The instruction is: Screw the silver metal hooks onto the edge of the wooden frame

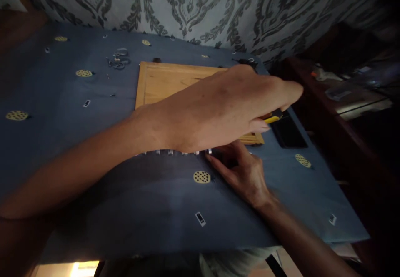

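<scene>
left hand (225, 106) grip: yellow-black tool (273, 118), mostly hidden

No text can be read. Small white tags with dark marks lie on the blue cloth (93, 177): one tag (200, 218) near the front, another (86, 103) at the left, a third (332, 219) at the right; all too blurred.
</scene>
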